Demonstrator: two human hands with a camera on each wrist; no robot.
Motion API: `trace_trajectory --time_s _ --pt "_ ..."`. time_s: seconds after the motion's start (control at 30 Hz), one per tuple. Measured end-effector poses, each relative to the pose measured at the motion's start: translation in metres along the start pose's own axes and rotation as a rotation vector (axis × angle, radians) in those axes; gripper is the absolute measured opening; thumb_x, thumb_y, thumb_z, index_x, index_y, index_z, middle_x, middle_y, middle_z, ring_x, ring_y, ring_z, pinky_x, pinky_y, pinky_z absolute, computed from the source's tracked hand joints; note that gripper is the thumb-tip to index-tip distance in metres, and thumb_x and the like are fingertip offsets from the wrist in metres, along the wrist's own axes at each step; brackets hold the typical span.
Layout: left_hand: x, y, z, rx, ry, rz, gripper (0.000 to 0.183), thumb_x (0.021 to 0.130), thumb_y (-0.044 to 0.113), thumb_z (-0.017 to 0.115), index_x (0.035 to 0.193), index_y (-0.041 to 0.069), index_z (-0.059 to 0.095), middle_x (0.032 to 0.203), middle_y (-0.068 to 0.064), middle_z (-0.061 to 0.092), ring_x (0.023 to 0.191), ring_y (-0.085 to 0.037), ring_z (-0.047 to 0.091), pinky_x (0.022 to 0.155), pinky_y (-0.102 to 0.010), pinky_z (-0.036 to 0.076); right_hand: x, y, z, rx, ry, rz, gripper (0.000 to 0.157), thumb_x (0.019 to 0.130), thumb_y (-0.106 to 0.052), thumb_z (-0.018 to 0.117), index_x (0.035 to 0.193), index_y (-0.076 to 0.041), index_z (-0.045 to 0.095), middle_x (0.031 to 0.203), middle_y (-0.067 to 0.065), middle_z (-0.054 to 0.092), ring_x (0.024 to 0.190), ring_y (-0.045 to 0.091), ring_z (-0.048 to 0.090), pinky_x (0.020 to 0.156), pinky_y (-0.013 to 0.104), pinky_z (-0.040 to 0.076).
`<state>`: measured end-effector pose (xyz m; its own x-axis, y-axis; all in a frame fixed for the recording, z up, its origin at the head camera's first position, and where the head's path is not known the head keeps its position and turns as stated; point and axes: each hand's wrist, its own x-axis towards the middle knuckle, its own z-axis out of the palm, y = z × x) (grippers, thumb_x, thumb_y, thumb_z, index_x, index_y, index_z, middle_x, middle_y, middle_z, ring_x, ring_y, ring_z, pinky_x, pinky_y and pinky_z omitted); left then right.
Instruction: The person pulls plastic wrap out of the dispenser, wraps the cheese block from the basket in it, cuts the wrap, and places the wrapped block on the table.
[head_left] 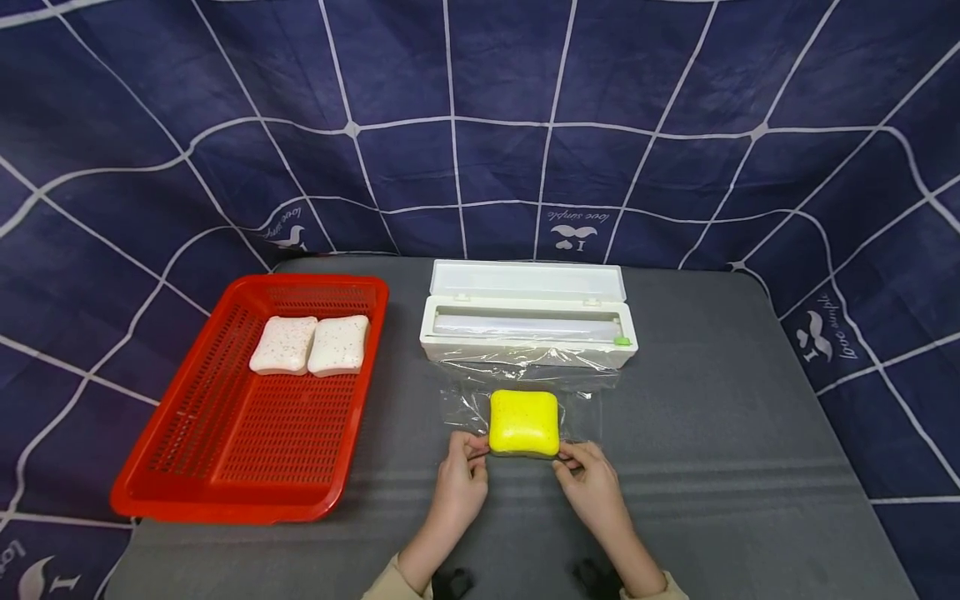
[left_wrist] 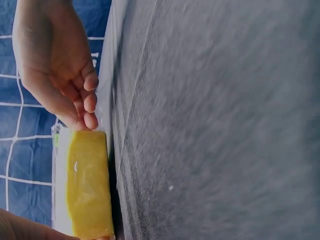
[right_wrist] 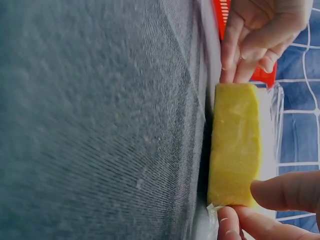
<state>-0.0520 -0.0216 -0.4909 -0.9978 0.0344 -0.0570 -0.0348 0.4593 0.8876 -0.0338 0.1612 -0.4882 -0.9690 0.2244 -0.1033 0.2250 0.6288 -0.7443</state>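
A glossy yellow slice-shaped block (head_left: 523,422) lies on the grey table, in the middle of the head view. Clear plastic wrap (head_left: 587,414) spreads out on both sides of it and runs back to a white wrap dispenser (head_left: 528,354) with its lid raised. My left hand (head_left: 459,479) is at the block's near left corner, fingertips touching its end. At the near right corner is my right hand (head_left: 596,483), its fingertips at the block's end beside a crumpled edge of wrap (right_wrist: 213,212). Both thumbs stand apart from the fingers.
On the left a red plastic basket (head_left: 247,500) holds two white speckled slice-shaped blocks (head_left: 282,345), side by side. A green slider (head_left: 622,341) sits at the dispenser's right end. Behind the table (head_left: 720,467) hangs a blue checked cloth (head_left: 495,158).
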Motion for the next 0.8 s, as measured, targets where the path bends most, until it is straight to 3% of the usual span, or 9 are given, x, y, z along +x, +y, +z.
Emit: trace_trajectory --time_s 0.3,0.6,0.8 --pt "-0.021 0.002 -0.007 0.082 -0.04 0.002 0.035 0.078 -0.019 0.06 0.097 0.007 0.047 0.107 -0.015 0.07 0.091 -0.026 0.068 0.073 -0.028 0.056 -0.013 -0.004 -0.014 -0.099 -0.047 -0.001 0.021 0.081 -0.01 0.079 0.099 -0.001 0.076 0.081 -0.001 0.06 0.072 0.009 0.054 0.064 0.021 0.048" --pt "-0.029 0.003 -0.007 0.239 0.107 0.047 0.052 0.064 -0.004 0.087 0.095 0.014 0.049 0.091 0.004 0.065 0.088 -0.015 0.053 0.076 -0.029 0.047 -0.024 -0.01 -0.023 -0.119 -0.068 -0.013 0.016 0.079 -0.018 0.082 0.09 -0.007 0.078 0.073 -0.008 0.054 0.065 0.002 0.045 0.059 0.019 0.042" --pt "-0.032 0.007 -0.012 0.33 0.126 0.106 0.057 0.058 0.005 0.093 0.095 0.015 0.051 0.086 0.003 0.058 0.084 -0.014 0.049 0.077 -0.033 0.042 -0.027 -0.015 -0.029 -0.118 -0.046 -0.018 0.015 0.08 -0.023 0.082 0.086 -0.01 0.078 0.071 -0.008 0.05 0.065 0.001 0.043 0.06 0.019 0.041"
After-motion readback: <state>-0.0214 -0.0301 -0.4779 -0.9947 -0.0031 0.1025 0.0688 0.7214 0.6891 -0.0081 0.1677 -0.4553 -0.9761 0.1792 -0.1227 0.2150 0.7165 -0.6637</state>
